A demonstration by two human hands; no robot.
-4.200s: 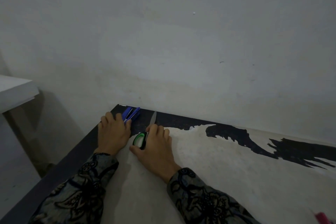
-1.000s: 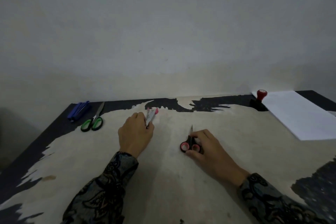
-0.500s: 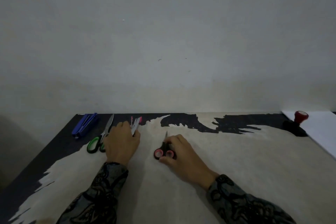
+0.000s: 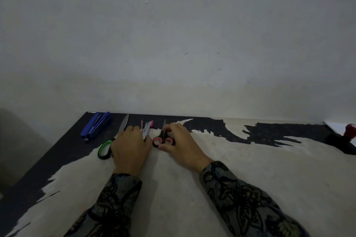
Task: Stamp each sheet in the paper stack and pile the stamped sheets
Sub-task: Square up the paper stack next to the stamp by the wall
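Hands in dark floral-patterned sleeves [image 4: 242, 196] lay forward on the worn table top [image 4: 240, 169], whose black coating had peeled to pale patches, close to the far left corner by the grey wall [image 4: 173, 34]. The left hand [image 4: 131, 148] rested palm down, knuckles up, its fingers curled over a small bundle of pink-tipped, silver-bladed tools [image 4: 147, 128] whose ends stuck out beyond the fingertips. The right hand [image 4: 180, 144] lay just beside it, thumb and fingers pinching the small black scissors with pink-lined handle rings [image 4: 163, 139], blades closed and pointing at the wall.

Larger scissors with green-and-black handles [image 4: 105, 149] lay flat, touching the left hand's outer edge, the steel blade running up past its knuckles. A blue stapler [image 4: 96, 126] lay farther left on the black coating, near the table's corner.

Task items sat well apart from both hands at the far right edge: the black stamp with a red knob [image 4: 349, 136], blurred, and behind it a corner of the white paper stack [image 4: 335, 126], mostly cut off by the frame. No container was in view.
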